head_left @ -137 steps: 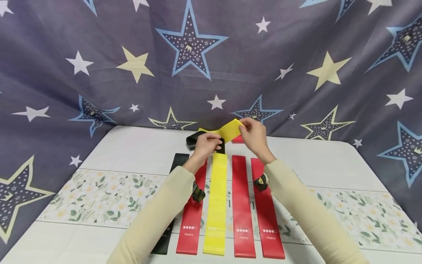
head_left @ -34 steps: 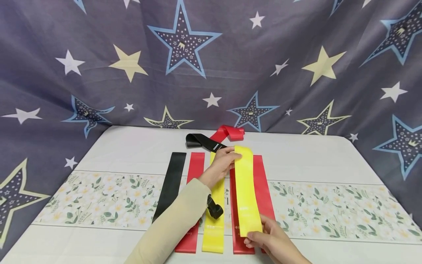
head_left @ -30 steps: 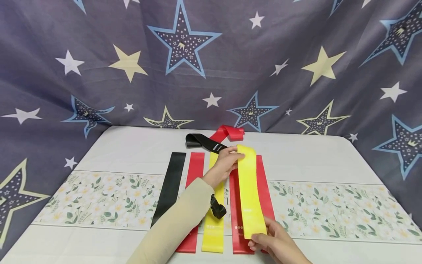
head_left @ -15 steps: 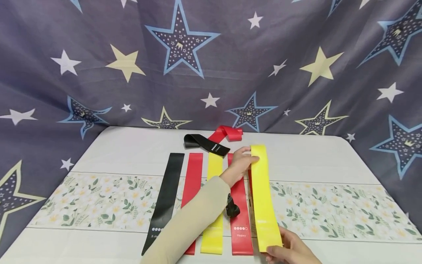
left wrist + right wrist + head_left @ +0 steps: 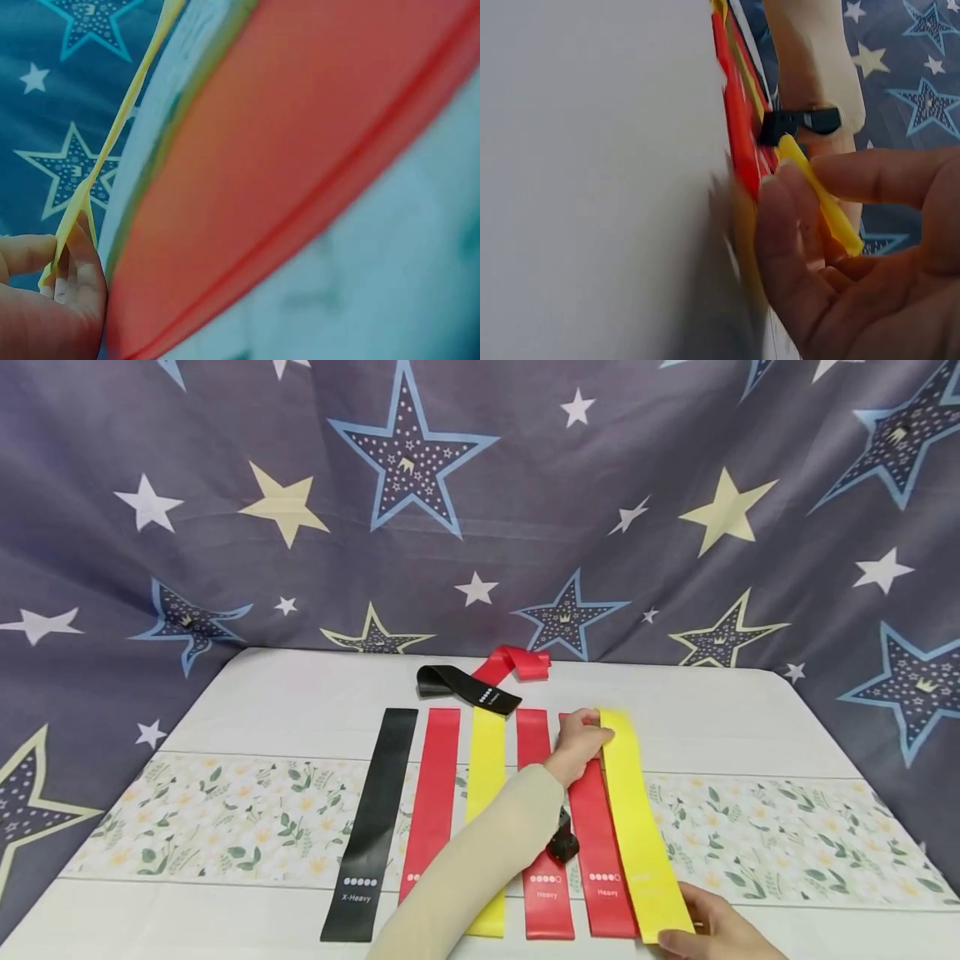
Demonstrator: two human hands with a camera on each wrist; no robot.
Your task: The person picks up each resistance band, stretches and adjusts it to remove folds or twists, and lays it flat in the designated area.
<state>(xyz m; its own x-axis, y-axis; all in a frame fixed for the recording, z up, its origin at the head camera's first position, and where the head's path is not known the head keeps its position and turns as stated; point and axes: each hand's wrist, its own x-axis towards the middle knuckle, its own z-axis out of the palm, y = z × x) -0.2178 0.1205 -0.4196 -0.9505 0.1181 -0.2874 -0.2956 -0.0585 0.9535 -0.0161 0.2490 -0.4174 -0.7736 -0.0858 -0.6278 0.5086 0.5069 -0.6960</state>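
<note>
A yellow resistance band (image 5: pixel 641 827) is stretched lengthwise between both hands, at the right end of a row of flat bands. My left hand (image 5: pixel 579 745) pinches its far end; the left wrist view shows thumb and fingers on the yellow band (image 5: pixel 75 217). At the near end my right hand (image 5: pixel 716 927) pinches it, also seen in the right wrist view as a hand (image 5: pixel 870 247) with the band's folded edge (image 5: pixel 825 202) between thumb and fingers. Just left of it lies a red band (image 5: pixel 600 835) marked Heavy.
Leftward lie another red band (image 5: pixel 547 893), a yellow band (image 5: pixel 487 760), a red band (image 5: pixel 438 768) and a black X-Heavy band (image 5: pixel 371 827). A crumpled black band (image 5: pixel 465 685) and red band (image 5: pixel 517 662) lie behind on the white table (image 5: pixel 300 693). A starry cloth hangs beyond.
Both hands lifted the yellow band off the pile at the back, straightened it, and carried it right past the last red band, lowering it beside that one.
</note>
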